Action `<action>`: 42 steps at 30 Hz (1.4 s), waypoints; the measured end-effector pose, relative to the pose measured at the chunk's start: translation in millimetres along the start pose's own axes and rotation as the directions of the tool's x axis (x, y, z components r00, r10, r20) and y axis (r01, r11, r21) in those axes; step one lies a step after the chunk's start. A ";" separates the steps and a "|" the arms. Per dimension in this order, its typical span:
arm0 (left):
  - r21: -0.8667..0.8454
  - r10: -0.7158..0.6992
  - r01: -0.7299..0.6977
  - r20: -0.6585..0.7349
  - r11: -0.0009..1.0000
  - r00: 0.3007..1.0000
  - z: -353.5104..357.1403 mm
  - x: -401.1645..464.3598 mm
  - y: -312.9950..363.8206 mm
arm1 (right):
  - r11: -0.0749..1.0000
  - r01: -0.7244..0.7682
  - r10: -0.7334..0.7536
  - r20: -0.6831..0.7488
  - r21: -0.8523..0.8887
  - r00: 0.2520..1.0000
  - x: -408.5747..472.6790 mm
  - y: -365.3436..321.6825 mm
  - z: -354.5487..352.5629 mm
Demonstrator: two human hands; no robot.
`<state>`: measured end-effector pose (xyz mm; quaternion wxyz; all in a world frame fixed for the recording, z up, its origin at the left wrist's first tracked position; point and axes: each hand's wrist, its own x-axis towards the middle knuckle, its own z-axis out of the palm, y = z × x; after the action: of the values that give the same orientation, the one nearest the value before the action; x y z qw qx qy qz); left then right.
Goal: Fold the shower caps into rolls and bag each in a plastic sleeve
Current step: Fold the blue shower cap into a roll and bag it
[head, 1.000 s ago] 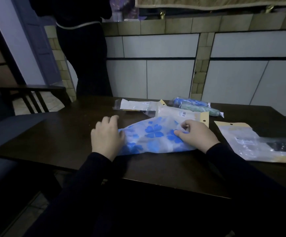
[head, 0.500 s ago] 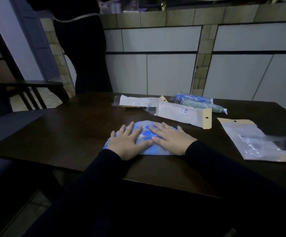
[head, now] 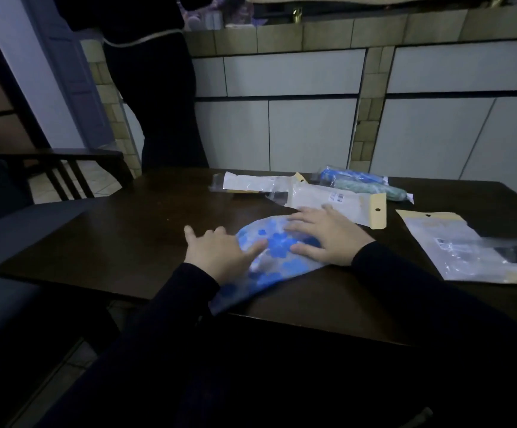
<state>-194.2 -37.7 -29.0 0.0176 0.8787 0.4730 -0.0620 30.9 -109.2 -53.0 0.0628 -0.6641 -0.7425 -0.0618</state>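
The cap [head: 277,253] is clear with bright blue flower prints; the table [head: 121,242] is dark brown wood; the sleeves [head: 332,197] are white and clear with pale yellow header cards; two bagged rolls [head: 362,182] at the far edge show blue and green; the sleeve at right [head: 467,248] is clear with a yellow top; the cupboard [head: 306,131] is white, framed by tan tiles.

A dark wooden table [head: 133,236] stands before a white-panelled wall [head: 306,131]. A person in dark clothes [head: 158,97] stands beyond it, beside a dark chair [head: 65,171].
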 end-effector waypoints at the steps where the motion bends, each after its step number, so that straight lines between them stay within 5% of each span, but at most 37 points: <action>1: 0.022 0.025 -0.024 -0.080 0.999 0.996 -5.7 -5.4 0.1 | 0.998 0.046 -0.050 -0.094 -0.044 0.994 -5.6 2.6 -2.7; 4: -0.037 0.235 -0.249 -0.218 0.968 0.947 -10.5 -16.1 -3.5 | 0.994 0.111 -0.112 -0.216 -0.019 0.970 -25.3 4.8 -5.1; 8: -0.403 0.535 -0.583 -0.237 0.705 0.811 -5.7 -22.5 -7.5 | 0.993 0.006 0.010 -0.137 0.120 0.991 -44.8 9.1 -1.4; 14: -0.512 0.640 -0.616 -0.157 0.599 0.752 11.8 -22.6 11.0 | 0.954 -0.153 0.182 -0.089 0.258 0.979 -58.5 11.0 -13.0; 17: -0.462 0.645 -0.652 -0.201 0.601 0.737 19.8 -23.0 16.2 | 0.939 0.034 0.035 -0.196 0.341 0.980 -85.1 0.3 -16.8; 21: -0.408 0.635 -0.775 -0.446 0.483 0.631 33.4 -26.4 23.8 | 0.895 0.200 -0.105 -0.248 0.398 0.963 -115.1 -24.8 -25.0; 24: -0.430 0.690 -0.794 -0.411 0.430 0.596 33.2 -30.1 23.9 | 0.877 0.234 -0.157 -0.210 0.421 0.965 -123.8 -35.9 -27.4; 29: -0.463 0.718 -0.755 -0.303 0.464 0.627 30.4 -33.0 19.4 | 0.927 0.204 -0.201 -0.044 0.314 0.979 -128.2 -43.3 -32.1; 32: -0.494 0.686 -0.743 -0.340 0.452 0.644 31.1 -31.1 20.4 | 0.935 0.191 -0.181 -0.061 0.299 0.982 -120.9 -47.5 -32.2; 42: -0.704 0.519 -0.574 -0.333 0.419 0.788 33.7 -27.0 26.7 | 0.726 -0.087 0.158 -0.041 0.682 0.987 -121.3 -39.4 -21.2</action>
<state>-189.8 -77.9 -59.8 0.3978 0.8875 0.1404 0.1852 5.4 -236.0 -53.7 0.3400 -0.6392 -0.6644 0.1853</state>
